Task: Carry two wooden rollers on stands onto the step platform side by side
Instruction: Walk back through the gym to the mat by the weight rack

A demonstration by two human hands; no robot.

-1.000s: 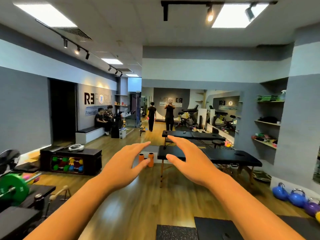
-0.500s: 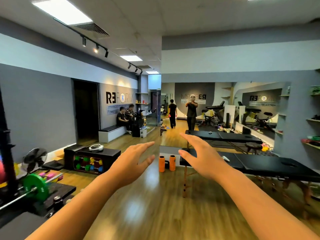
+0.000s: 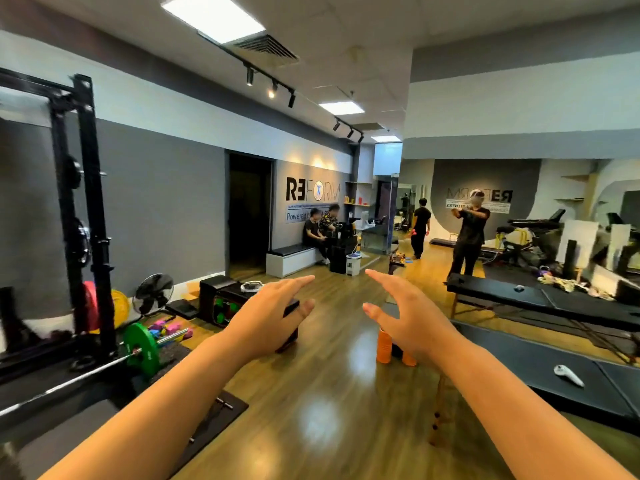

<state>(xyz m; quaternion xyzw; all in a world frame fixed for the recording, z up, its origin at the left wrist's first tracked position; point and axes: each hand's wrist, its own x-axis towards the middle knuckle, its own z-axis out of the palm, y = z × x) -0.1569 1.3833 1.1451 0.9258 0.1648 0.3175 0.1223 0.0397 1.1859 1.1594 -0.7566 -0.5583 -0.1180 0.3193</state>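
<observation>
My left hand (image 3: 273, 320) and my right hand (image 3: 408, 317) are stretched out in front of me at chest height, palms facing each other, fingers straight and spread. Neither hand holds or touches anything. No wooden roller on a stand shows in this view, and I cannot pick out a step platform. Two orange foam rollers (image 3: 384, 344) stand upright on the wooden floor, partly hidden behind my right hand.
A black squat rack (image 3: 86, 220) and a barbell with a green plate (image 3: 140, 349) stand at the left. A black dumbbell rack (image 3: 221, 299) sits behind my left hand. A black massage table (image 3: 519, 368) with a white controller (image 3: 568, 375) fills the right. People stand and sit at the far end.
The view has swung left and moved forward: the squat rack came into sight, and the orange rollers and massage table are closer. Both hands stay out in front, empty.
</observation>
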